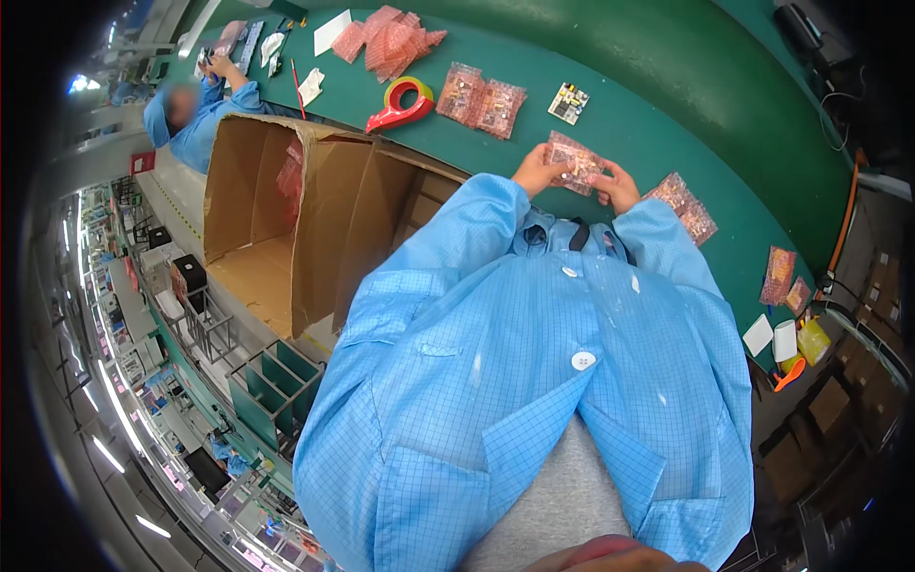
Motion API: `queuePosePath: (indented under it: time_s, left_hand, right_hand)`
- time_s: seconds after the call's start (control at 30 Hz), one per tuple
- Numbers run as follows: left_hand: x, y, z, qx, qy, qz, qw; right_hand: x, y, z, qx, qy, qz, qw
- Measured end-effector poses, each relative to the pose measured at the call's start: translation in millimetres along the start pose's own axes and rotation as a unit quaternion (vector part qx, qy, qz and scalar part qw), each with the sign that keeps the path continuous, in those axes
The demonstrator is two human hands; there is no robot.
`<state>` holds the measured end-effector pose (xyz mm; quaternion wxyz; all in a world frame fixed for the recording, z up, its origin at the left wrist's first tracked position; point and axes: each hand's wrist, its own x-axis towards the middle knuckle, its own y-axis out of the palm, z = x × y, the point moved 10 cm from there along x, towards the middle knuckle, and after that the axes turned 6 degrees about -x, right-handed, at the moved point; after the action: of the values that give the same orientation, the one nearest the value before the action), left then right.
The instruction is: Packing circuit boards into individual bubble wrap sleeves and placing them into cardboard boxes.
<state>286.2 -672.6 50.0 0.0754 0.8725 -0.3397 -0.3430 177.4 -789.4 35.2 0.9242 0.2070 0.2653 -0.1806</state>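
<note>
Between both hands I hold a circuit board in pink bubble wrap (pixel 575 160), just over the near edge of the green table. My left hand (pixel 539 172) grips its left side with closed fingers. At its lower right, my right hand (pixel 618 185) pinches the wrap. Beyond them a bare circuit board (pixel 569 103) lies flat on the table. Two wrapped boards (pixel 479 100) rest side by side to the left. Another wrapped bundle (pixel 682 208) lies close to my right forearm.
A red tape dispenser (pixel 401 107) with yellow tape stands left, with loose bubble wrap (pixel 391 43) beyond. A large open cardboard box (pixel 315 214) adjoins the table edge. Wrapped packs (pixel 779 275) and orange-handled scissors (pixel 789 375) are far right. A co-worker's blue sleeve (pixel 246 100) shows far left.
</note>
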Motion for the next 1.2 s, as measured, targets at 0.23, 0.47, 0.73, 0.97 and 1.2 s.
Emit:
queuePosePath:
  time_s: [0.23, 0.47, 0.73, 0.97, 1.2]
  left_hand:
    - [-12.8, 50.0, 11.0, -0.166, -0.077, 0.138, 0.973]
    - [-3.2, 102.1, 56.0, -0.133, -0.202, 0.182, 0.953]
    - [56.4, 8.4, 12.4, 0.347, 0.078, -0.096, 0.93]
    - [74.0, 12.3, -81.3, 0.545, 0.234, -0.252, 0.765]
    - [57.7, 12.4, -83.2, 0.446, 0.282, -0.224, 0.82]
  right_hand:
    - [-6.5, -16.1, 3.0, 0.086, -0.006, -0.026, 0.996]
    - [7.7, -71.5, -11.0, -0.002, -0.003, -0.124, 0.992]
    - [12.5, -181.9, 31.4, -0.371, 0.042, -0.07, 0.925]
    - [61.7, -136.5, 100.4, -0.579, -0.014, -0.194, 0.791]
    - [160.9, -43.1, 76.2, -0.454, -0.115, -0.092, 0.879]
